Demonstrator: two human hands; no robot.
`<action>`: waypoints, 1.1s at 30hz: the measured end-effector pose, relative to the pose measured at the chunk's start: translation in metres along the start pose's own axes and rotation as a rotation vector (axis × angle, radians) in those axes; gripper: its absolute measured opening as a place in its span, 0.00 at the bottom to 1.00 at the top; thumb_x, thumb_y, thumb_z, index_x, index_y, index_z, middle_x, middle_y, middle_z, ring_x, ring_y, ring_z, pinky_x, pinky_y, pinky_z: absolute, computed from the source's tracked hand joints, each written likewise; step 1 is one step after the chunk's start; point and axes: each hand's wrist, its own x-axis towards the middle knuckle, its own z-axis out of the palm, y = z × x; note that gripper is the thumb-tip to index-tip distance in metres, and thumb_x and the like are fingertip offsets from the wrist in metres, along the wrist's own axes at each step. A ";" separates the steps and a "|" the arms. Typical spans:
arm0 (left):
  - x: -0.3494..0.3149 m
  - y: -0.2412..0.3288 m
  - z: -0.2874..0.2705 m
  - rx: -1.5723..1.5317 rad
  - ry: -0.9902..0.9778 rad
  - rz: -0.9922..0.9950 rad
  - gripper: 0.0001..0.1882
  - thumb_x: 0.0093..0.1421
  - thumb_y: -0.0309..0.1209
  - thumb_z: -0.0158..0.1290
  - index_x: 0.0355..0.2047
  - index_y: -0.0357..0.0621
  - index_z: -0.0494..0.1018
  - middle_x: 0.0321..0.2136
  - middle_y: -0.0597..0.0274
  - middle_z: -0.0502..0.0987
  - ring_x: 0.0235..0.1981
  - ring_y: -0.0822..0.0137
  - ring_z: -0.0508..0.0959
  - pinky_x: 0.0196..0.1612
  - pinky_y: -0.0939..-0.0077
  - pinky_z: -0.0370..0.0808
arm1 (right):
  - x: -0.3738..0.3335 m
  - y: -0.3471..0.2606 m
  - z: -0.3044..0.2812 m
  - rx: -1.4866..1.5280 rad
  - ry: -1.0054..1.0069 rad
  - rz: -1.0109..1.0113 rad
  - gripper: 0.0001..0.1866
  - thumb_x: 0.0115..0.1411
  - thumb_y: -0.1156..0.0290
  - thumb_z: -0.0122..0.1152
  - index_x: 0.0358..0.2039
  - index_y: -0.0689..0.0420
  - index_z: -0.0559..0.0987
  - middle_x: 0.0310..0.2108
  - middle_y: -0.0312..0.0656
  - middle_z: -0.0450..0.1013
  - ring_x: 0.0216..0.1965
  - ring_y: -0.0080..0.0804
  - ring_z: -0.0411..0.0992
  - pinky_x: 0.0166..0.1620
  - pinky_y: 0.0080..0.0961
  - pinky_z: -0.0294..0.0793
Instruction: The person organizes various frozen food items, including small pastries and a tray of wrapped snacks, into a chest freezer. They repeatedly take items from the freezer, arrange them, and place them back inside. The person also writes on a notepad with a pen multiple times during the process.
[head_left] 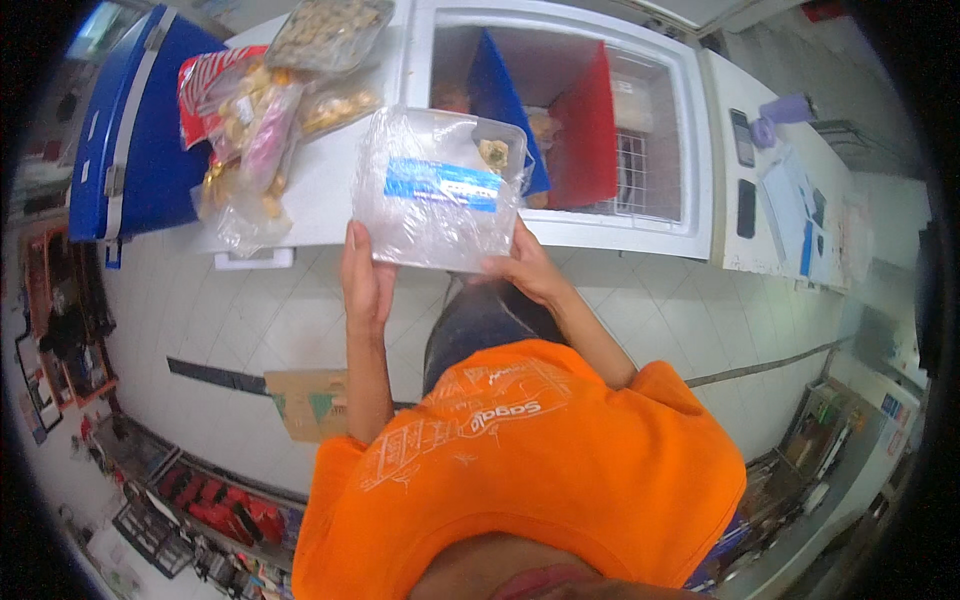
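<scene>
A clear-wrapped, flat square plastic pack [435,228] with a blue label is held level in front of me, at the near edge of an open chest freezer. My left hand [368,275] grips its near left corner, thumb along the side. At the near right corner, my right hand [528,266] closes on the edge with the fingers partly underneath. Something light brown shows through the pack's far right corner; the rest of the contents is hard to make out. Inside the freezer [640,237], a blue divider [503,110] and a red divider [588,140] stand upright with packages between them.
Left of the freezer opening lie bags of food pieces [262,110] and a wrapped food tray [330,32], beside a blue cooler box [150,135]. Two phones [746,208], papers [788,205] and a purple object [788,108] rest on the right. Cardboard [308,402] lies on the floor.
</scene>
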 end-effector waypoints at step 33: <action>0.080 -0.296 0.310 0.556 -0.067 -0.387 0.38 0.73 0.46 0.53 0.75 0.46 0.52 0.68 0.52 0.63 0.68 0.55 0.66 0.65 0.52 0.73 | -0.064 -0.119 -0.404 0.586 0.476 -0.039 0.29 0.70 0.70 0.61 0.68 0.57 0.63 0.65 0.46 0.67 0.62 0.39 0.71 0.62 0.54 0.75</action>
